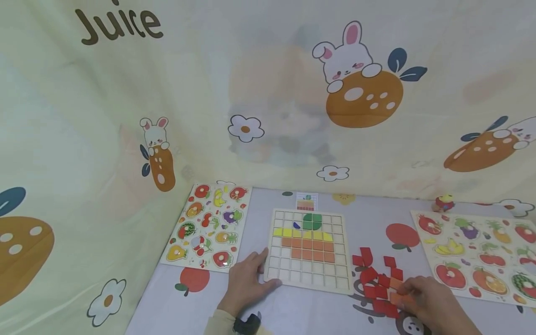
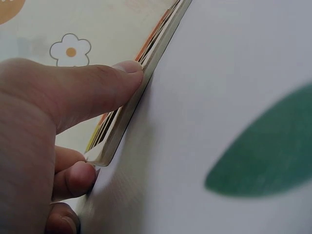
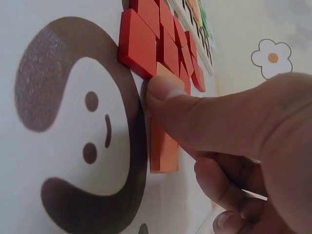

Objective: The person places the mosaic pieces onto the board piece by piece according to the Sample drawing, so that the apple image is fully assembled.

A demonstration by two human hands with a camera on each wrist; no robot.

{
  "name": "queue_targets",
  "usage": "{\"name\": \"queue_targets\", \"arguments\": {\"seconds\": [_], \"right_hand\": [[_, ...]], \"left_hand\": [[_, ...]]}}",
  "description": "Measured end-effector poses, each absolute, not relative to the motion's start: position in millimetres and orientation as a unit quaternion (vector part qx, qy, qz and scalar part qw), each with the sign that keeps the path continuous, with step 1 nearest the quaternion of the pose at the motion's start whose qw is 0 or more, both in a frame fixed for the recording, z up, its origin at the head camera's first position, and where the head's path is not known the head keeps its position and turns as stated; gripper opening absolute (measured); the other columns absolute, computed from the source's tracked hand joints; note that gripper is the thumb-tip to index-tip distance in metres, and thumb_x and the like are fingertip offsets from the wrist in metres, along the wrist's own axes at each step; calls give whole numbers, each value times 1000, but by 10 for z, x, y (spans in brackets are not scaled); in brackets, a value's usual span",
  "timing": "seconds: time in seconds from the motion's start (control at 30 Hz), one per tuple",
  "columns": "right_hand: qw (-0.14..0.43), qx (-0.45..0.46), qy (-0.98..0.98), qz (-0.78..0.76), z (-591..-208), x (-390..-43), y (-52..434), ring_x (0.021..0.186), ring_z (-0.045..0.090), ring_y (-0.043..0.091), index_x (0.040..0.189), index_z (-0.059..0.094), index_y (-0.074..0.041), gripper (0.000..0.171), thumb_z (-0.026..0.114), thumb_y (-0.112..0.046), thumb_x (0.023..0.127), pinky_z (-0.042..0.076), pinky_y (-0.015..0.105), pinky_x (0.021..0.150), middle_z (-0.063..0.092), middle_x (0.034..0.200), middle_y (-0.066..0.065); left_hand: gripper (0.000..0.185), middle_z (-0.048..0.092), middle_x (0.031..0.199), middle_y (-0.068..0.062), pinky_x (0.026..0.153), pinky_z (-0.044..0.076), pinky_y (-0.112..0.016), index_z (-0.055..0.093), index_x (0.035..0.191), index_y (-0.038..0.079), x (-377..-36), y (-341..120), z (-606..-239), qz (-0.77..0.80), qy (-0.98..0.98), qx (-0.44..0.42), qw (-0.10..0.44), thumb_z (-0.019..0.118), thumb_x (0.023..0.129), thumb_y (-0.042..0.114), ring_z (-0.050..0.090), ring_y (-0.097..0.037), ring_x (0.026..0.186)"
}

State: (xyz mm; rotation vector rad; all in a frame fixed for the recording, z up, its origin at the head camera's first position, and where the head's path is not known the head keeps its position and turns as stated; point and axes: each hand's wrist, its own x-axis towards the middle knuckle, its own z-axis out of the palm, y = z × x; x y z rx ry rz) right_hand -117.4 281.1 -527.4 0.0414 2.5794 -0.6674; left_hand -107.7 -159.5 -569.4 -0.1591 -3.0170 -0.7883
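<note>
Left hand holds the grid board by its near left corner, thumb along the near edge, curled fingers at the left edge; dark watch on that wrist, nearer than the board; right hand, right of the board, pinches an orange tile between thumb and fingers; a second orange tile just beside it; red tiles in a loose cluster right of the board, some touching; board itself lies flat on the printed tablecloth, near cells bare, then two orange rows, a yellow row, then a blue piece and green pieces in the upper cells; fruit puzzle left of the board, second fruit puzzle well to its right; picture card just behind the board; small figurine behind and far right of it; bunny-print curtain behind everything.
</note>
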Motion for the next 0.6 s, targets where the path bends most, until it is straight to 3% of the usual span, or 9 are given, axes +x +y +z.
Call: {"name": "queue_targets", "arguments": {"seconds": [0.2, 0.33, 0.5, 0.6], "right_hand": [[227, 33, 940, -254, -5295, -1133, 2803, 79, 57, 14, 110, 76, -10, 44, 90, -41, 82, 48, 30, 65, 67, 85, -4], [211, 32, 937, -275, -5326, -1124, 2845, 79, 59, 14, 111, 74, -12, 46, 88, -46, 84, 50, 27, 64, 70, 87, -5], [204, 29, 927, -315, -5292, -1135, 2877, 78, 60, 14, 137, 63, -11, 64, 75, -57, 94, 50, 26, 64, 67, 92, -1], [185, 28, 926, -328, -5256, -1150, 2807, 78, 59, 14, 144, 61, -12, 64, 68, -58, 99, 49, 26, 63, 69, 94, 2]], "left_hand": [[88, 46, 82, 14, 62, 30, -22, 59, 153, 18, -1081, -1589, -5675, -256, -966, -49, 3, 85, 79, 60, 39, -2, 67], [88, 46, 82, 14, 62, 29, -22, 59, 153, 19, -1081, -1593, -5681, -255, -965, -51, 4, 85, 80, 61, 38, -1, 67], [88, 45, 82, 15, 61, 29, -22, 60, 153, 20, -1079, -1596, -5685, -254, -966, -47, 2, 84, 79, 62, 38, -1, 66], [88, 45, 82, 15, 61, 30, -22, 59, 153, 21, -1084, -1597, -5692, -253, -966, -44, -2, 83, 80, 63, 39, -1, 67]]}}
